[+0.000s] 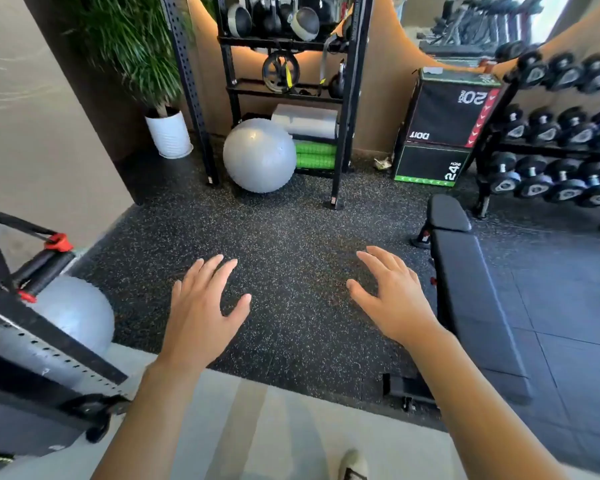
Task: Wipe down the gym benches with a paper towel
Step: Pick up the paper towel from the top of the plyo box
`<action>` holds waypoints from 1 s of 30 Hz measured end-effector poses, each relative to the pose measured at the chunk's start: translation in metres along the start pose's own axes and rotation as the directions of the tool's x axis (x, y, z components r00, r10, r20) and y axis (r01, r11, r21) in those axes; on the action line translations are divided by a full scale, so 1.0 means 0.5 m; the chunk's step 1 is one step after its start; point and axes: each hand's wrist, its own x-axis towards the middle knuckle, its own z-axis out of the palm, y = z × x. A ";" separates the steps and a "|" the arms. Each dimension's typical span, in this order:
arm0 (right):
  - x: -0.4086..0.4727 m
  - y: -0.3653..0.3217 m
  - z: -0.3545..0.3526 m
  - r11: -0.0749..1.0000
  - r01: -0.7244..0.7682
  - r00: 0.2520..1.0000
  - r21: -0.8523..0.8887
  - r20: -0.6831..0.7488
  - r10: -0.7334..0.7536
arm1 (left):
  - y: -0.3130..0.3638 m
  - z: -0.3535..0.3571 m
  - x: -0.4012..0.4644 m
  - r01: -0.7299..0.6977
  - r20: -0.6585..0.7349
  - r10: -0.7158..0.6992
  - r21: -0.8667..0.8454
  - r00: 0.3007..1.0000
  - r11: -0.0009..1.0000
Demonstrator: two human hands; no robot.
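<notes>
head view: one frame, looking down at a gym floor
left hand [201,306]: palm down, fingers straight and spread, holding nothing, in the air over the speckled rubber floor [291,237]
right hand [392,299]: palm down, fingers spread and slightly bent, holding nothing, just left of the bench
hands: apart from each other, bare forearms reach in from the bottom edge
bench [471,296]: black padded, right of centre, runs from near the bottom right up toward the dumbbell rack; a separate short pad at its far end
paper towel: can't spot one in either hand or on the bench
dumbbell rack [561,133]: right edge, three tiers of black dumbbells
plyo box [444,129]: black with green and red trim, against the far wall, left of the dumbbell rack
storage rack [284,81]: black frame at centre top, holds medicine balls, rolled mats, green foam rollers
exercise ball [258,155]: grey, on the floor at the foot of the storage rack
second grey ball [80,313]: lower left, partly hidden behind a black perforated beam [49,344]
potted plant [168,133]: white pot, upper left corner by the wall
shoe [354,465]: toe visible at the bottom edge on a light floor strip
</notes>
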 end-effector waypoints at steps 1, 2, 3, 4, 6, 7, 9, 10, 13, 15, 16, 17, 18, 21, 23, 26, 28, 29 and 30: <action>0.006 0.019 -0.005 1.000 -0.015 1.000 0.009 0.000 0.015 | 0.013 0.012 0.015 -0.015 0.008 0.015 -0.019 1.000 1.000; 0.013 0.036 -0.012 0.999 -0.039 0.999 0.008 -0.002 0.039 | 0.028 0.020 0.033 -0.015 0.012 0.015 -0.030 1.000 0.999; 0.022 0.058 -0.014 0.998 -0.056 0.998 0.002 -0.005 0.056 | 0.043 0.032 0.052 -0.025 0.017 0.025 -0.027 1.000 0.999; 0.030 0.079 -0.019 0.998 -0.068 0.998 0.007 0.001 0.068 | 0.056 0.046 0.070 -0.031 0.027 0.032 -0.025 0.999 0.999; 0.050 0.121 -0.025 0.997 -0.081 0.997 0.003 -0.001 0.081 | 0.090 0.072 0.108 -0.049 0.031 0.049 -0.029 0.998 0.998; 0.060 0.143 -0.030 0.997 -0.084 0.997 0.002 -0.002 0.084 | 0.107 0.083 0.126 -0.058 0.027 0.059 -0.034 0.998 0.998; 0.081 0.185 -0.043 0.995 -0.099 0.995 0.015 -0.008 0.099 | 0.139 0.109 0.164 -0.080 0.019 0.081 -0.060 0.997 0.995; 0.090 0.205 -0.050 0.994 -0.109 0.994 0.023 -0.012 0.109 | 0.158 0.120 0.181 -0.090 0.021 0.092 -0.065 0.996 0.994; 0.123 0.262 -0.069 0.991 -0.124 0.992 0.049 -0.029 0.126 | 0.213 0.151 0.234 -0.110 0.023 0.112 -0.083 0.993 0.990; 0.147 0.295 -0.085 0.990 -0.130 0.991 0.062 -0.028 0.132 | 0.246 0.164 0.268 -0.123 0.029 0.126 -0.080 0.992 0.989; 0.159 0.311 -0.094 0.988 -0.137 0.990 0.069 -0.029 0.139 | 0.262 0.170 0.286 -0.131 0.034 0.134 -0.073 0.990 0.989; 0.172 0.327 -0.100 0.988 -0.141 0.989 0.070 -0.031 0.143 | 0.275 0.176 0.304 -0.139 0.038 0.142 -0.066 0.989 0.988; 0.182 0.342 -0.105 0.987 -0.145 0.989 0.070 -0.029 0.148 | 0.287 0.182 0.322 -0.142 0.045 0.144 -0.058 0.989 0.988; 0.208 0.380 -0.112 0.983 -0.159 0.986 0.094 -0.039 0.164 | 0.313 0.204 0.371 -0.159 0.042 0.161 -0.053 0.986 0.986; 0.227 0.401 -0.113 0.979 -0.172 0.983 0.110 -0.043 0.178 | 0.327 0.221 0.401 -0.168 0.049 0.171 -0.051 0.984 0.984; 0.255 0.421 -0.111 0.975 -0.190 0.980 0.115 -0.037 0.195 | 0.337 0.237 0.434 -0.187 0.064 0.190 -0.046 0.980 0.981; 0.280 0.427 -0.106 0.973 -0.194 0.979 0.125 -0.033 0.200 | 0.335 0.244 0.457 -0.186 0.064 0.190 -0.054 0.980 0.981; 0.295 0.428 -0.103 0.972 -0.195 0.979 0.127 -0.031 0.201 | 0.331 0.247 0.470 -0.184 0.064 0.188 -0.057 0.980 0.981; 0.312 0.428 -0.100 0.972 -0.195 0.979 0.128 -0.029 0.201 | 0.325 0.251 0.483 -0.182 0.066 0.186 -0.060 0.980 0.981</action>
